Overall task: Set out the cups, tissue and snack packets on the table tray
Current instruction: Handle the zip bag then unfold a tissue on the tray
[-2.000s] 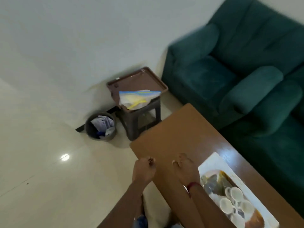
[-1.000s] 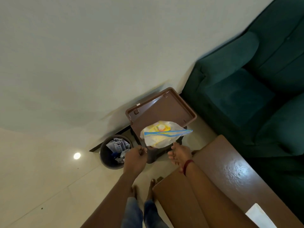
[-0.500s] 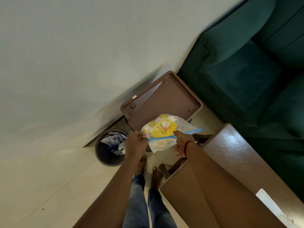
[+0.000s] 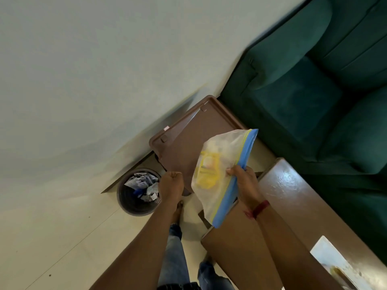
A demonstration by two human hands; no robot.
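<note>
My right hand [image 4: 244,182] grips a clear zip bag [image 4: 219,170] by its blue zipper edge and holds it up above the brown stool tray [image 4: 182,141]. Yellow snack packets show through the plastic. My left hand [image 4: 170,185] is a closed fist just left of the bag, holding nothing that I can see. The white table tray [image 4: 326,254] shows only its corner at the bottom right, on the brown table [image 4: 293,206]. The cups are out of view.
A grey waste bin [image 4: 137,192] full of crumpled paper stands on the floor left of the stool. A dark green sofa [image 4: 314,84] fills the right side beyond the table. A pale wall runs behind the stool. My legs and feet are below.
I turned from the table toward the stool. My right hand took hold of the zip bag's zipper edge and lifted it off the stool tray; the left hand moved away from the bag.
</note>
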